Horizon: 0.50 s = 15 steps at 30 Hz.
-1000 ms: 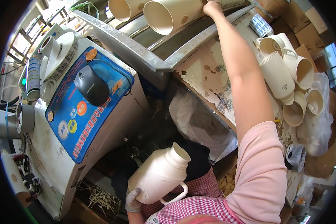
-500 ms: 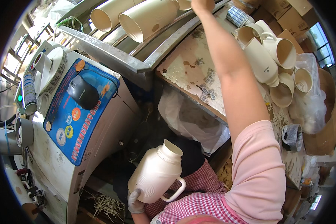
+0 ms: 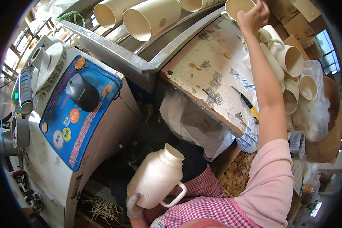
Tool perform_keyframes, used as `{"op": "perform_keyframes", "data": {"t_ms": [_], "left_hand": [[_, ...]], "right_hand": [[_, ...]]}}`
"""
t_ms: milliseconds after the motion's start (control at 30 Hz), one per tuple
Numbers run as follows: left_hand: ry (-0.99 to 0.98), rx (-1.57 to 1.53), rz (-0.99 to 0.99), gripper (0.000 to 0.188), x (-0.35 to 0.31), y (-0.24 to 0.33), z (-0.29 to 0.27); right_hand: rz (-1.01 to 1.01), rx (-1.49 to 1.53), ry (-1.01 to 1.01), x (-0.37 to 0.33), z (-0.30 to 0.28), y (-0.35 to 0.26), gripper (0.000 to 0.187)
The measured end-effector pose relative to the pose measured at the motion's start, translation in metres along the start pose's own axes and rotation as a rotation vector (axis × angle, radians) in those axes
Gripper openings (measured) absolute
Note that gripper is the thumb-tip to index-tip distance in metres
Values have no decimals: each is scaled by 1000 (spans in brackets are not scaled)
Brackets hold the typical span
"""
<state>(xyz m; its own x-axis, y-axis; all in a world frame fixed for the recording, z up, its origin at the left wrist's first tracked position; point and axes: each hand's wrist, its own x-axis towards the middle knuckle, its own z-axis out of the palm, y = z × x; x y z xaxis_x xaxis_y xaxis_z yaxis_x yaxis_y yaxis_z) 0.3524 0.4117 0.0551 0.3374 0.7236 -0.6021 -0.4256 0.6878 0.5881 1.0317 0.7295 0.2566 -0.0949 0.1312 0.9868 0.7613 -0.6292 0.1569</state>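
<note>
A cream vacuum jug shell [image 3: 155, 178] with a side handle lies tilted on my lap, its open neck pointing up and away. My gloved left hand [image 3: 134, 206] is closed round its lower end. At the top right, my bare right hand [image 3: 253, 17] is stretched far out over the bench, fingers bent round the rim of another cream jug shell [image 3: 236, 5]. That jug's wide open end faces me, and part of it is cut off by the picture's edge. Below the right forearm lies a yellow and black utility knife [image 3: 250, 106], near a strip of blue-printed labels [image 3: 248, 139].
More cream shells [image 3: 152, 21] lie in a metal-edged trough [image 3: 148, 65]; several jugs [image 3: 288, 59] are heaped on the bench's right side. At left, a black mouse [image 3: 82, 92] rests on a blue mat [image 3: 70, 127] beside label rolls [image 3: 51, 64]. A white plastic bag [image 3: 190, 117] hangs under the bench.
My right hand has moved right, from the trough to above the bench, and now grips a jug shell's rim. The knife and label strip have come into view. My left hand keeps its hold.
</note>
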Motion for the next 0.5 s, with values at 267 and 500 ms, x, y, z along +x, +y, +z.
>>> {"op": "perform_keyframes", "data": {"t_ms": [267,500], "left_hand": [[71,19,-59,85,9,9,11],[152,15,-93,86,5,9,15]], "right_hand": [[245,391,-835,-23,138,-114,59],[605,402,-1274,-25,186,-99,59]]}}
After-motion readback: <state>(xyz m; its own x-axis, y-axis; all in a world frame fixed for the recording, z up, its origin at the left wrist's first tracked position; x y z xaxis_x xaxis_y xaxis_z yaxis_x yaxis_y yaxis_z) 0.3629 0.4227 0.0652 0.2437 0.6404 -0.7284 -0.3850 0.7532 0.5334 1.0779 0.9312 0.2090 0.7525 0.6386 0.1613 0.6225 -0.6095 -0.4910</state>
